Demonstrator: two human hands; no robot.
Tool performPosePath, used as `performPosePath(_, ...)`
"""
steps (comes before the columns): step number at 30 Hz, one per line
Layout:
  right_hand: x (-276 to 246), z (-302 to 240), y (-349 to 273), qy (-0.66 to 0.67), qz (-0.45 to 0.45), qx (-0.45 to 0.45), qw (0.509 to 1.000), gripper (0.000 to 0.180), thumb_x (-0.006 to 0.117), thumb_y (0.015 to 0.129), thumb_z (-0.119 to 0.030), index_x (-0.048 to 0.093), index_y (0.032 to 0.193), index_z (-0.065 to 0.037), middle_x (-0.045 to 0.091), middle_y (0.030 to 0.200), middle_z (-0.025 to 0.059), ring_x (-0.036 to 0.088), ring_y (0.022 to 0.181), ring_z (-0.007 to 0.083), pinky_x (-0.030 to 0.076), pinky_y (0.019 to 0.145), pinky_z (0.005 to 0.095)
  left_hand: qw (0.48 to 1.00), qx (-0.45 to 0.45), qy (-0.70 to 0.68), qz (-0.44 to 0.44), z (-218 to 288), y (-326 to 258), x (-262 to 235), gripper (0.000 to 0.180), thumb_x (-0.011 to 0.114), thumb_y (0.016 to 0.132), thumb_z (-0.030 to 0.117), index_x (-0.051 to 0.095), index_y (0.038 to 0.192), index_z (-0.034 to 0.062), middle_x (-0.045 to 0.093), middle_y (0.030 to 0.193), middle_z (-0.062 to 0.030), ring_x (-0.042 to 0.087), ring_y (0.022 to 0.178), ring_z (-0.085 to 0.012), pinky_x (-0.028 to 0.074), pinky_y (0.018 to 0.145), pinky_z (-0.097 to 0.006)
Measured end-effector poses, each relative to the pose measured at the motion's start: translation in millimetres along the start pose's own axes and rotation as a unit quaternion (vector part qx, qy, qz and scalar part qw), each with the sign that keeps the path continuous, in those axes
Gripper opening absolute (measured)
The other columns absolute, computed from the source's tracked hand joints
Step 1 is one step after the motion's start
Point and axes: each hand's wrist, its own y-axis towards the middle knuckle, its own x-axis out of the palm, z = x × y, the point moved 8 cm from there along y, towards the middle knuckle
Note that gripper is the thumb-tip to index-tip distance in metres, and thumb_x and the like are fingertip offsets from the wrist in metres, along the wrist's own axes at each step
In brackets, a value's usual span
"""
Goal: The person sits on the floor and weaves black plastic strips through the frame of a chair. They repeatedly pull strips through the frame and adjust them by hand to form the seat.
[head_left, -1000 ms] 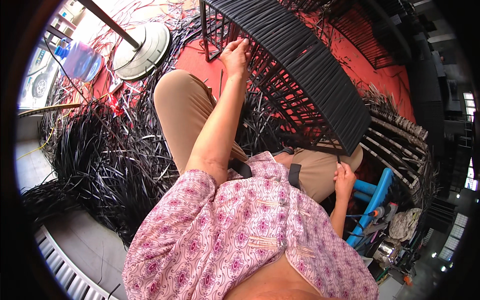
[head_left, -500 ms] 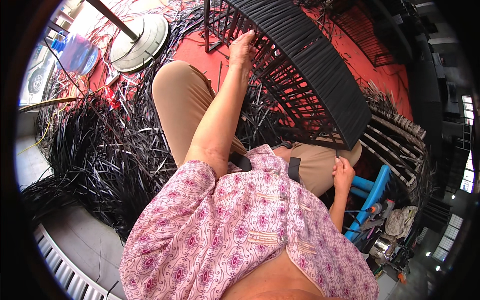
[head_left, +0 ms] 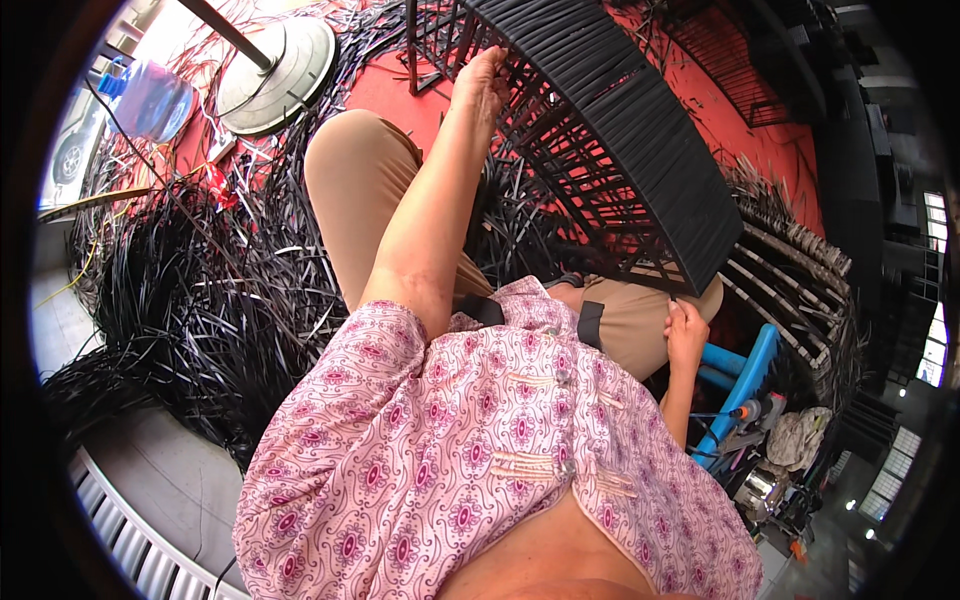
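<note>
A long black frame (head_left: 650, 130), wound and woven with flat strips, stands tilted across the upper middle, one end near my right knee. My left arm reaches far forward. My left hand (head_left: 482, 78) is closed on the near edge of the frame, its fingertips partly hidden behind the bars. Close below the frame's nearest corner is my right hand (head_left: 686, 332), with its fingers curled together. A short dark end of black strip (head_left: 673, 299) shows at those fingertips, by the corner; the rest of it is hidden.
Loose black strips (head_left: 220, 300) lie heaped on the left. A round stand base (head_left: 290, 75) and a water bottle (head_left: 158, 100) are at the far left. A blue stool (head_left: 745, 390), bundled strips (head_left: 790, 290) and assorted tools (head_left: 765, 490) lie at the right.
My left hand and the frame sit slightly higher in view. My right hand's fingertips are a little closer to the frame's corner, and less of the strip shows there.
</note>
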Motion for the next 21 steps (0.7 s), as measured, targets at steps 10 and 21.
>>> performPosePath(10, 2.2, 6.1, 2.7, 0.009, 0.038, 0.001, 0.999, 0.027, 0.067, 0.097, -0.020, 0.076, 0.110, 0.002, 0.065, 0.069, 0.0039, 0.057, 0.055, 0.0086, 0.045, 0.051, 0.0264, 0.996, 0.077, -0.046, -0.020, -0.3, -11.3, -7.6, 0.012, 0.076, 0.095, 0.022, 0.068, 0.098, 0.0130, 0.067, 0.082, 0.0039, 0.056, 0.063, -0.0085, 0.042, 0.052, -0.024)
performPosePath(21, 4.2, 10.2, 5.7, 0.043, 0.036, 0.025, 0.998, 0.027, 0.070, 0.096, -0.019, 0.075, 0.112, 0.003, 0.065, 0.069, 0.0035, 0.056, 0.054, 0.0077, 0.045, 0.050, 0.0249, 0.988, 0.059, 0.131, 0.059, 38.7, 3.9, -10.1, 0.017, 0.080, 0.091, 0.022, 0.068, 0.083, 0.0140, 0.060, 0.068, 0.0037, 0.050, 0.054, -0.0090, 0.040, 0.050, -0.028)
